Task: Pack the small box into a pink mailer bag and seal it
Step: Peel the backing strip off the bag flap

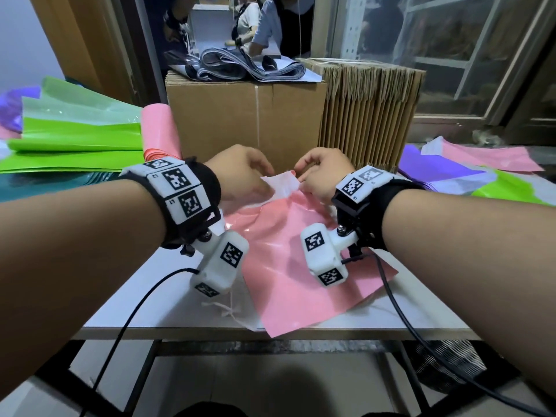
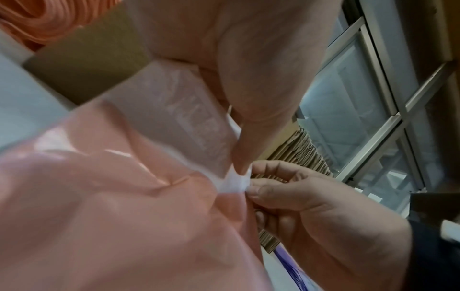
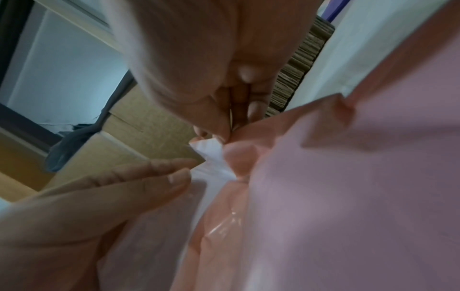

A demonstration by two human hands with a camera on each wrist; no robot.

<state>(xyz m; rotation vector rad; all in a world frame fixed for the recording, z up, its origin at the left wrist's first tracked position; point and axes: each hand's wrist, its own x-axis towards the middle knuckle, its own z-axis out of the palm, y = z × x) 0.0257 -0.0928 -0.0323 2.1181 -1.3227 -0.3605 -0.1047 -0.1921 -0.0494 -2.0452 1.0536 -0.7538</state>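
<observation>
The pink mailer bag [image 1: 288,260] lies on the white table [image 1: 168,296], its open end raised toward the far side. My left hand [image 1: 264,177] pinches the bag's pale flap [image 1: 281,183] near its corner. My right hand [image 1: 301,174] pinches the white strip end at that same corner. In the left wrist view my left fingertips [image 2: 240,167] meet the right hand [image 2: 248,187] on the white strip [image 2: 234,181], above the pink bag [image 2: 99,196]. The right wrist view shows the right hand [image 3: 224,133], the strip [image 3: 211,157] and the left hand [image 3: 181,173]. The small box is not visible.
A large cardboard box [image 1: 246,121] and a stack of flattened cartons [image 1: 367,115] stand just beyond my hands. A pink roll [image 1: 159,130] and green bags [image 1: 75,136] lie left, mixed coloured bags [image 1: 451,173] right. Peeled white strips [image 1: 228,311] lie by the table's front edge.
</observation>
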